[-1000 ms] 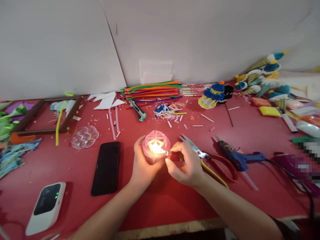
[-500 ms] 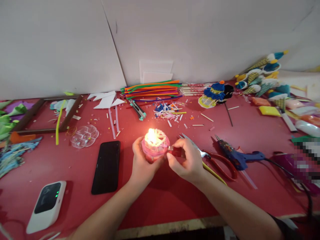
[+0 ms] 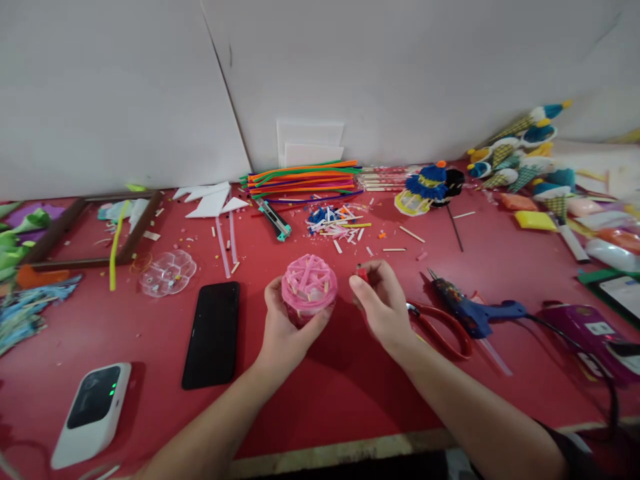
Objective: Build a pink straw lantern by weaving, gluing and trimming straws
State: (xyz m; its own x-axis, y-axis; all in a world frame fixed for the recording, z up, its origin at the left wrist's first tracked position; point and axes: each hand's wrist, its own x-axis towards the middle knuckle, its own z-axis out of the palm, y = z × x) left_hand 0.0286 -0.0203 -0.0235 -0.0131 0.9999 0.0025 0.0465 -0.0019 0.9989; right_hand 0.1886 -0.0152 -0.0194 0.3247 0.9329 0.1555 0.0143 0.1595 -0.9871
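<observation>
My left hand (image 3: 287,340) is wrapped round a pink round craft piece (image 3: 309,283), its thumb along the near side. Pink fuzzy strands cross its top, ringed by a pink rim with pale stick ends showing. To the right, my right hand (image 3: 383,303) is closed on a small red lighter (image 3: 362,272), apart from the craft piece; no flame shows. Most of the lighter is hidden by the fingers. Red-handled pliers (image 3: 445,330) lie partly under the right hand and wrist.
A blue glue gun (image 3: 480,312) with a cord lies at the right. A black phone (image 3: 211,335) and a white device (image 3: 93,413) sit at the left. Behind are a cutter (image 3: 274,220), stick scraps (image 3: 335,220), pipe cleaners (image 3: 303,180) and a blue-yellow craft piece (image 3: 425,190).
The bright flame over the pink craft piece has gone out. My right hand has drawn the lighter slightly right, away from the piece. The left hand keeps its hold.
</observation>
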